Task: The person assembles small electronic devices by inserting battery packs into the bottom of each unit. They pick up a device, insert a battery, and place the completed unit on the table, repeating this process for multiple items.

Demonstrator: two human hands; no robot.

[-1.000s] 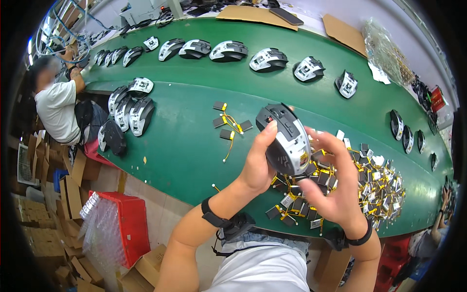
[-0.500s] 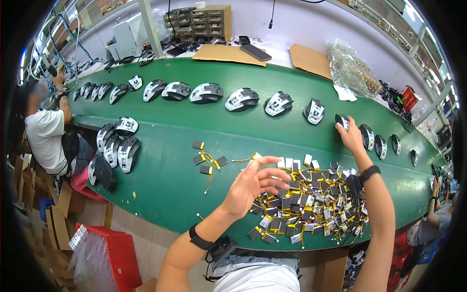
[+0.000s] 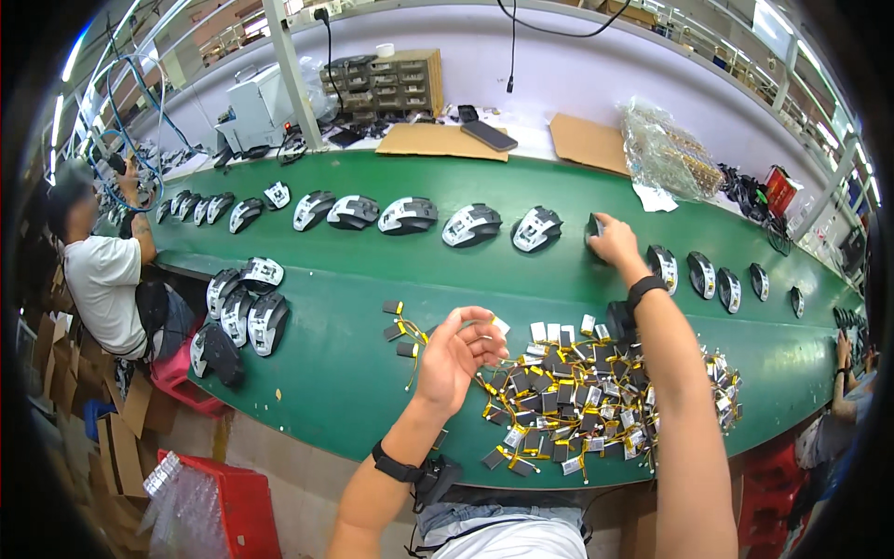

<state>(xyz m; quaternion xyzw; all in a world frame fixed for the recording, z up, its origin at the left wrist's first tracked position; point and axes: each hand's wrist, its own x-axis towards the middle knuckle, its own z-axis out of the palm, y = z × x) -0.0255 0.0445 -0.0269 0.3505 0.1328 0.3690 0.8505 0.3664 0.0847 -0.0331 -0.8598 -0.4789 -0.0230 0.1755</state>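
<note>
In the row of black-and-white computer mouse shells across the green bench, my right hand [image 3: 616, 240] grips the dark side of one mouse shell [image 3: 593, 226]; my fingers cover most of it. To its left sits another mouse shell [image 3: 536, 229], and to its right stands a further one [image 3: 662, 267]. My left hand [image 3: 456, 363] hovers palm up over the bench, fingers loosely curled and apart, with nothing in it. Beside it lies a heap of small battery packs [image 3: 559, 401] with yellow tape and wires. A few loose battery packs [image 3: 395, 330] show left of that hand.
Several mouse shells [image 3: 267, 324] are grouped at the bench's left. Cardboard [image 3: 443, 142], a phone [image 3: 489, 136] and a plastic bag [image 3: 670, 154] lie along the back edge. A co-worker [image 3: 102, 279] sits at the left; a red crate [image 3: 244, 508] stands on the floor.
My right hand has moved left along the row, from one mouse shell to its neighbour. My left hand has drawn slightly left, its fingers curling more. The view has tilted up a little.
</note>
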